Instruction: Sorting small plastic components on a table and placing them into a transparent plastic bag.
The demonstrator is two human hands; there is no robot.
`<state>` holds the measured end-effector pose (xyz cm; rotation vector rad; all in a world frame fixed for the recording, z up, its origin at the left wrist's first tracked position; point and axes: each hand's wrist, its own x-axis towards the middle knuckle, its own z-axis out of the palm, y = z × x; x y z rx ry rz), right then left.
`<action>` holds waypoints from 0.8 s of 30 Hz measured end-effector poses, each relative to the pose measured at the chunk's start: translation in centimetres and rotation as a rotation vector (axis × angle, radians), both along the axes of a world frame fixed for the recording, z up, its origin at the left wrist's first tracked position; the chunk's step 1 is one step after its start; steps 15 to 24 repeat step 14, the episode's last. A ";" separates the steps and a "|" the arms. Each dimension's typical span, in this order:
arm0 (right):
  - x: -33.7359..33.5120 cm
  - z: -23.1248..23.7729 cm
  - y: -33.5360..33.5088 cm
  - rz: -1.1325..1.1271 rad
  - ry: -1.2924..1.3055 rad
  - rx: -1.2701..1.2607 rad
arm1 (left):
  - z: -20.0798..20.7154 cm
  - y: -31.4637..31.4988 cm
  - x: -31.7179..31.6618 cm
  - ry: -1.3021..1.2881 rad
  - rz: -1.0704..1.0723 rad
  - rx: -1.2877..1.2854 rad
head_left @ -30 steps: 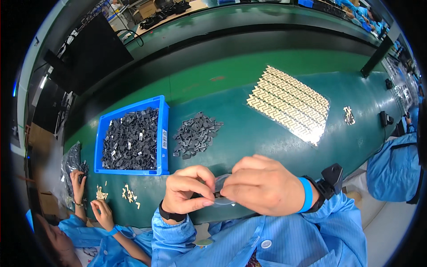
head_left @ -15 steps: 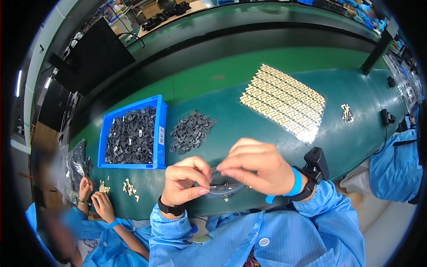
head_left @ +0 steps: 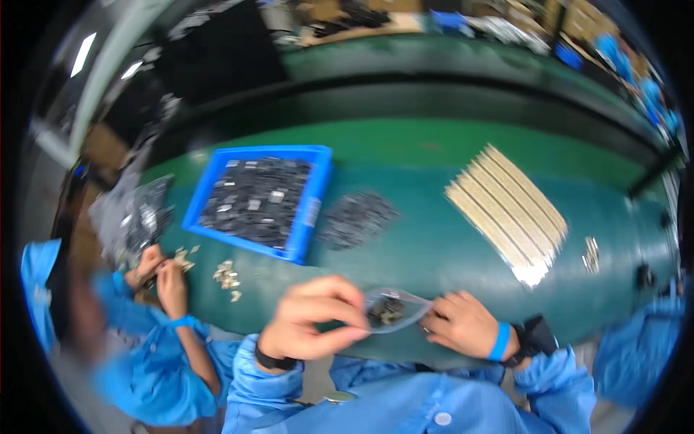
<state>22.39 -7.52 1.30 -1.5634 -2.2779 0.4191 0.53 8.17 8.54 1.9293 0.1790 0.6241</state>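
Note:
My left hand point(head_left: 314, 318) pinches the left edge of a small clear plastic bag point(head_left: 410, 315). At the bag's right end, the curled fingers of my right hand point(head_left: 463, 325) hold its other edge. The bag's mouth gapes between the two hands. Small dark and pale pieces point(head_left: 387, 310) lie inside it, too blurred to tell their kind. Beyond the bag, a loose pile of small dark grey parts point(head_left: 358, 220) rests on the green table point(head_left: 405, 253).
A blue bin point(head_left: 295, 249) full of dark parts stands left of the pile. A sheet with rows of cream pieces point(head_left: 506, 213) lies at the right, near a few small strips point(head_left: 591, 254). At the left, a co-worker's hands point(head_left: 170, 286) are by small cream pieces point(head_left: 227, 278).
My right hand has moved away from my left, to the bag's right end. The bag's mouth is wider and its contents show. The whole view has shifted and blurred.

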 end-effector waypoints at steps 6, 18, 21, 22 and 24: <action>-0.4 -1.1 0.1 0.166 -0.049 0.043 | 0.4 -1.1 -0.9 -0.162 0.017 -0.087; -0.2 -1.0 0.2 0.177 -0.103 0.019 | -3.7 0.4 3.7 -0.068 -0.090 -0.766; -0.2 -1.0 0.2 0.177 -0.103 0.019 | -3.7 0.4 3.7 -0.068 -0.090 -0.766; -0.2 -1.0 0.2 0.177 -0.103 0.019 | -3.7 0.4 3.7 -0.068 -0.090 -0.766; -0.2 -1.0 0.2 0.177 -0.103 0.019 | -3.7 0.4 3.7 -0.068 -0.090 -0.766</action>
